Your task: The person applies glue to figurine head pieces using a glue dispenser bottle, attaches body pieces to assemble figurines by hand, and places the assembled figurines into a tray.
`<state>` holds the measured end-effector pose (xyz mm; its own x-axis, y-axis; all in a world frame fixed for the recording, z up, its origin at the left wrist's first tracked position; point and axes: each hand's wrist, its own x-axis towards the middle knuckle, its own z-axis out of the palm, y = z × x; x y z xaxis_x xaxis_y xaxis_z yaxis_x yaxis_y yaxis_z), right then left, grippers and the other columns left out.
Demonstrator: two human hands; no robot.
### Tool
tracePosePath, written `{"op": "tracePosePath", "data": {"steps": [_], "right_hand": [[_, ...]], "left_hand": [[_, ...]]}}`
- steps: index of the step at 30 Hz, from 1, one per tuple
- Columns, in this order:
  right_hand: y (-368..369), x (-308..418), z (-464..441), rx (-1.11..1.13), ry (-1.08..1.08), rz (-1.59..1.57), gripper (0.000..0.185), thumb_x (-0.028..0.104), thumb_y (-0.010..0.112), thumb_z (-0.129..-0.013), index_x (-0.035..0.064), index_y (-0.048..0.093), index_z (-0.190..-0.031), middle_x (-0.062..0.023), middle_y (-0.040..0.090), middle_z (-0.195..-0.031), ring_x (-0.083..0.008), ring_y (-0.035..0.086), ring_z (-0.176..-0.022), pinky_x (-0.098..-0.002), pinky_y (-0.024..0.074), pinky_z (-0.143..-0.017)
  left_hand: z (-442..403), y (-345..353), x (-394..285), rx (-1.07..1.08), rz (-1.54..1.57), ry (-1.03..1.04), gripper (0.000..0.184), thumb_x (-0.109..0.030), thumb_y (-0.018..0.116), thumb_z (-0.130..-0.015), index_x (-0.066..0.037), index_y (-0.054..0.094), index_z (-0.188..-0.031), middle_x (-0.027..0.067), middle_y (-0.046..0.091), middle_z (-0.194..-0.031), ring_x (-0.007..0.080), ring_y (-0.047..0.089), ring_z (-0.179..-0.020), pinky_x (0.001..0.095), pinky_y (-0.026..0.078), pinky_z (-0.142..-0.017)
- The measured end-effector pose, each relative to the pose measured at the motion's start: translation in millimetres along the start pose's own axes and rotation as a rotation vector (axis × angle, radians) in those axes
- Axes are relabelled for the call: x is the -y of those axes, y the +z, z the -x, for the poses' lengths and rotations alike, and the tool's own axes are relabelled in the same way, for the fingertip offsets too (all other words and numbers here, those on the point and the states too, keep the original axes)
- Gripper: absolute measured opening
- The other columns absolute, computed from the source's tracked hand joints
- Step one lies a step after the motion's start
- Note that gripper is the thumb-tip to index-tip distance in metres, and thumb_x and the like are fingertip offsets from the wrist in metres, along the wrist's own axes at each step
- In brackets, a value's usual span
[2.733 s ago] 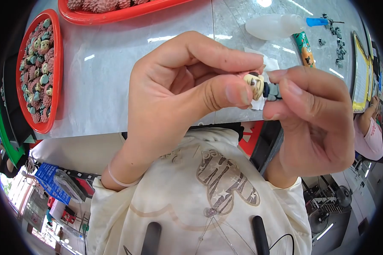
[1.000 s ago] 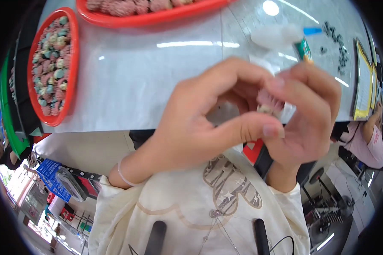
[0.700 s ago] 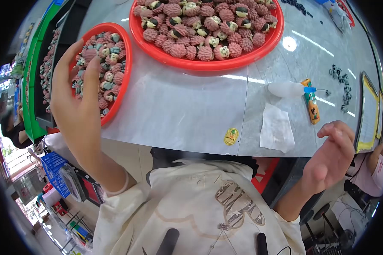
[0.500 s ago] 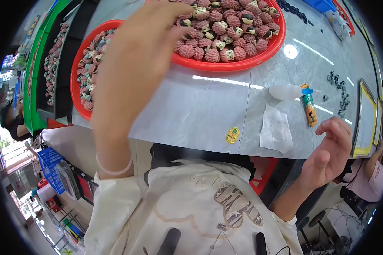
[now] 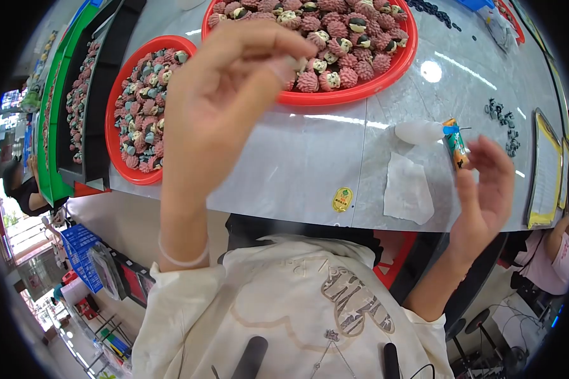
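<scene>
My left hand is at the near left edge of a large red basin heaped with small ridged pink pieces that have cream and black parts. Its thumb and index finger are pinched together; a small pale bit shows at the tips, too hidden to name. My right hand hovers over the table's front edge, fingers loosely curled and apart from the thumb, with nothing visible in it. Closest to it are an orange and green packet and a white squeeze bottle with a blue needle tip.
A smaller red basin of pink and grey-blue pieces stands left, beside black and green trays. A white tissue and yellow sticker lie on the table. Small dark parts are scattered right. Other people are at the sides.
My left hand has drawn back from over the large basin toward me, its thumb and finger now pinched. My right hand has moved slightly up and left, nearer the packet.
</scene>
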<state>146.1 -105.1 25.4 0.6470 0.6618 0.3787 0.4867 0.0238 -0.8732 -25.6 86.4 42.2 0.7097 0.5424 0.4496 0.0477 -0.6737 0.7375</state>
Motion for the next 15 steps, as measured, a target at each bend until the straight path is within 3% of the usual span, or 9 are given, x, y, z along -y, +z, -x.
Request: {"op": "tracePosePath", "data": {"steps": [2, 3, 6, 9, 11, 12, 14, 15], "right_hand": [[13.3, 2.8, -5.4, 0.060, 0.013, -0.001, 0.029, 0.003, 0.057, -0.069, -0.0020, 0.049, -0.097, -0.0078, 0.053, -0.091, -0.0135, 0.047, -0.079, -0.0235, 0.0357, -0.072], [19.8, 2.2, -6.7, 0.129, 0.026, 0.045, 0.029, 0.004, 0.057, -0.069, -0.0011, 0.050, -0.096, -0.0065, 0.054, -0.089, -0.0130, 0.048, -0.079, -0.0236, 0.0357, -0.073], [26.5, -4.2, -4.7, 0.244, 0.067, 0.122, 0.031, 0.006, 0.060, -0.067, 0.0006, 0.050, -0.096, -0.0038, 0.056, -0.083, -0.0126, 0.049, -0.081, -0.0239, 0.0356, -0.073], [24.9, -4.9, -0.8, 0.209, 0.046, 0.146, 0.030, 0.008, 0.058, -0.071, -0.0012, 0.049, -0.098, -0.0059, 0.056, -0.084, -0.0142, 0.049, -0.081, -0.0239, 0.0351, -0.074], [20.6, -3.6, 2.1, 0.085, 0.140, -0.157, 0.030, 0.014, 0.056, -0.075, -0.0033, 0.048, -0.099, -0.0085, 0.054, -0.082, -0.0146, 0.050, -0.074, -0.0228, 0.0382, -0.068], [15.7, -1.3, 2.3, 0.088, 0.154, -0.148, 0.030, 0.014, 0.056, -0.075, -0.0033, 0.048, -0.099, -0.0085, 0.054, -0.082, -0.0146, 0.050, -0.074, -0.0228, 0.0382, -0.068], [1.3, 2.7, 2.7, 0.232, 0.214, -0.374, 0.034, 0.020, 0.053, -0.078, -0.0047, 0.047, -0.100, -0.0117, 0.053, -0.084, -0.0132, 0.050, -0.066, -0.0213, 0.0404, -0.059], [-6.3, -0.4, 4.3, 0.215, 0.208, -0.312, 0.042, 0.028, 0.057, -0.075, -0.0046, 0.047, -0.099, -0.0133, 0.052, -0.087, -0.0120, 0.050, -0.061, -0.0198, 0.0405, -0.052]], "left_hand": [[16.6, 18.5, -16.1, -0.107, 0.625, -0.141, 0.008, -0.002, 0.052, -0.075, 0.000, 0.046, -0.080, 0.0116, 0.050, -0.090, 0.0152, 0.051, -0.078, 0.0243, 0.042, -0.068], [24.6, 22.7, -13.2, 0.007, 0.708, -0.113, 0.017, -0.007, 0.057, -0.073, -0.002, 0.045, -0.084, 0.0133, 0.051, -0.088, 0.0166, 0.052, -0.081, 0.0258, 0.042, -0.069], [39.4, 43.2, -26.7, -0.048, 0.965, -0.296, 0.020, -0.012, 0.058, -0.073, -0.002, 0.046, -0.085, 0.0129, 0.052, -0.088, 0.0172, 0.053, -0.080, 0.0267, 0.043, -0.070], [49.8, 56.5, -27.0, -0.030, 1.017, -0.381, 0.024, -0.015, 0.059, -0.073, -0.001, 0.047, -0.089, 0.0135, 0.052, -0.091, 0.0192, 0.054, -0.081, 0.0282, 0.043, -0.072], [54.0, 62.1, -26.2, -0.024, 1.130, -0.463, 0.024, -0.016, 0.058, -0.074, -0.001, 0.047, -0.090, 0.0135, 0.052, -0.092, 0.0200, 0.054, -0.082, 0.0286, 0.043, -0.073], [56.5, 65.0, -26.5, -0.013, 1.241, -0.539, 0.025, -0.016, 0.058, -0.074, -0.001, 0.048, -0.092, 0.0136, 0.051, -0.093, 0.0208, 0.054, -0.084, 0.0289, 0.043, -0.073], [56.4, 70.3, -23.3, -0.005, 1.238, -0.520, 0.026, -0.019, 0.057, -0.075, -0.001, 0.047, -0.092, 0.0139, 0.051, -0.094, 0.0216, 0.054, -0.086, 0.0287, 0.043, -0.073], [55.9, 71.4, -21.5, -0.013, 1.256, -0.498, 0.028, -0.020, 0.057, -0.075, -0.001, 0.047, -0.092, 0.0139, 0.050, -0.095, 0.0213, 0.054, -0.085, 0.0281, 0.043, -0.073]]}}
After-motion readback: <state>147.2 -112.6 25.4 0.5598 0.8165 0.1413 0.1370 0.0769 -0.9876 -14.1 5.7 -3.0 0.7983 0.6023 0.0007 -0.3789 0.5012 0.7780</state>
